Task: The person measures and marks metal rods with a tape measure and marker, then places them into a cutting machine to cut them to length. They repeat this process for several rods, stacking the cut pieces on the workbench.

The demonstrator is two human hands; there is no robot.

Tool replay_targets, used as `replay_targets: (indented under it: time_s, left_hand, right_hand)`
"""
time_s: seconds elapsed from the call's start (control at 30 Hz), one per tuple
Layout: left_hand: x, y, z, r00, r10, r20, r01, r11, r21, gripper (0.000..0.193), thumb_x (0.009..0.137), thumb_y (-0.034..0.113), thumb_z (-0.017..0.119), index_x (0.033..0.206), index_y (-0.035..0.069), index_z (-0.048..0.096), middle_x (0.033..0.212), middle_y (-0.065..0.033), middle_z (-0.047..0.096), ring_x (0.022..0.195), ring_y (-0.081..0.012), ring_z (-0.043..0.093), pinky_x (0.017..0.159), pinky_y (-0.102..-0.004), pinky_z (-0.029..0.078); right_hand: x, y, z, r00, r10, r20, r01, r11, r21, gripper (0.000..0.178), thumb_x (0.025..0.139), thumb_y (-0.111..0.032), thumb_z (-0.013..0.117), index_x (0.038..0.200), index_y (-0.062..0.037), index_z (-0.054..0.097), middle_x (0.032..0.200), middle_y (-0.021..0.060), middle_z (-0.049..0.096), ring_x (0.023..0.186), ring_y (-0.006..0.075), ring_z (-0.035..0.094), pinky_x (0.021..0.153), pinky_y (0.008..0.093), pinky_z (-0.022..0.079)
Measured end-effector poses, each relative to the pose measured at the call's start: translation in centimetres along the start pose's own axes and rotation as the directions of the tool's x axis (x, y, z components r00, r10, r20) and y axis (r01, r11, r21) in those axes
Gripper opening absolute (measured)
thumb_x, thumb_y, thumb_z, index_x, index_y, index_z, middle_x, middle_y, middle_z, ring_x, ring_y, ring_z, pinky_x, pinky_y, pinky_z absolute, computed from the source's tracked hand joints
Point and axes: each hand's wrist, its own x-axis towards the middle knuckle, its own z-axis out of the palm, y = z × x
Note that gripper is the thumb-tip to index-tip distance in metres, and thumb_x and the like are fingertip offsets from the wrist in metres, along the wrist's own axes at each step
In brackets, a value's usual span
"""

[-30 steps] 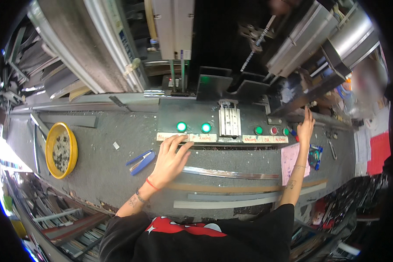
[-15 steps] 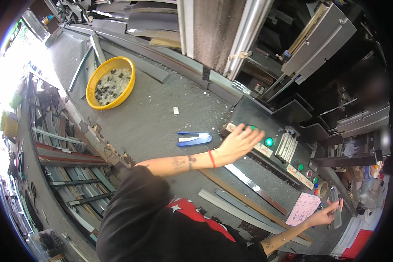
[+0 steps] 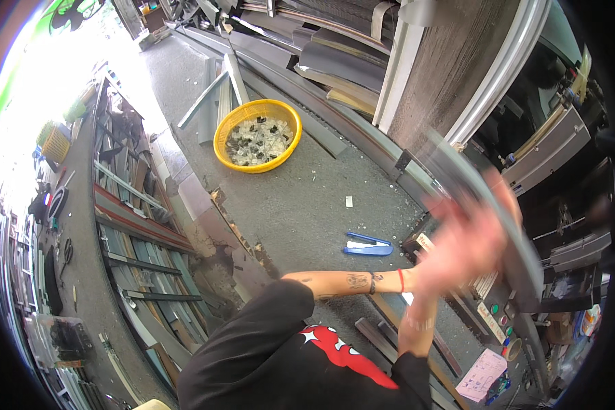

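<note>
Both hands are raised in front of the machine and they are blurred. The left hand (image 3: 451, 263) and the right hand (image 3: 488, 219) are close together, and both seem to touch a long grey metal strip (image 3: 478, 198) that runs from up-left of the hands down to their right. Whether the fingers are closed around the strip or only press flat on it, I cannot tell, because of the blur.

The panel (image 3: 488, 311) with buttons is just below the hands. The blue tool (image 3: 367, 244) lies on the bench (image 3: 307, 205) to the left of the left hand, apart from it. The yellow basin (image 3: 257, 135) with small pieces is far to the upper left.

I think that to handle such a long strip well, the hands should be spread more along it, so it does not swing. The edges may be sharp, so a grip on the flat faces is safer.
</note>
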Motion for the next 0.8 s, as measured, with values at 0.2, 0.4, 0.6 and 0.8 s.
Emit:
replay_targets:
  time_s: [0.2,0.4,0.6,0.8]
  left_hand:
    - [-3.4,-4.7,-6.2,0.979,-0.199,0.03,0.201,0.973,-0.113,0.058,0.078,0.025,0.068,0.131,0.011,0.049,0.135,-0.0144,0.044,0.126,-0.0345,0.04,0.105,-0.0501,0.033]
    - [-4.3,-8.8,-10.7,0.932,-0.362,0.008,0.36,0.924,-0.126,0.027,0.084,0.014,0.063,0.11,0.007,0.059,0.115,-0.0106,0.055,0.108,-0.0306,0.051,0.091,-0.0416,0.04]
    - [2.2,-8.3,-5.5,0.968,-0.248,0.038,0.25,0.944,-0.216,0.026,0.086,0.014,0.06,0.111,0.006,0.057,0.113,-0.0115,0.057,0.106,-0.0308,0.054,0.088,-0.04,0.044]
    - [6.9,-10.8,-1.0,0.975,-0.192,0.116,0.164,0.964,0.21,0.038,0.082,0.016,0.063,0.115,0.0,0.053,0.116,-0.0165,0.054,0.115,-0.0328,0.047,0.093,-0.0431,0.041]
  right_hand:
    - [-0.8,1.0,11.5,0.358,-0.245,0.901,0.618,0.786,-0.032,0.051,0.087,-0.024,0.064,0.118,0.0119,0.047,0.1,0.0211,0.058,0.091,0.0331,0.062,0.079,0.0398,0.051]
    - [-10.1,-0.6,-5.5,-0.187,0.14,0.972,0.138,0.984,-0.115,0.054,0.093,-0.038,0.053,0.127,0.0033,0.046,0.101,0.0168,0.059,0.092,0.0306,0.06,0.081,0.0398,0.047]
    - [-13.9,-4.1,-19.1,0.281,0.675,0.683,-0.219,0.737,-0.639,0.044,0.095,-0.032,0.054,0.127,-0.0015,0.052,0.102,0.0149,0.064,0.093,0.03,0.062,0.084,0.0363,0.048]
    - [-18.2,-8.9,-24.7,0.443,0.863,0.243,-0.611,0.489,-0.622,0.031,0.092,-0.013,0.058,0.119,0.0017,0.059,0.09,0.0117,0.067,0.086,0.0207,0.065,0.079,0.0323,0.051]
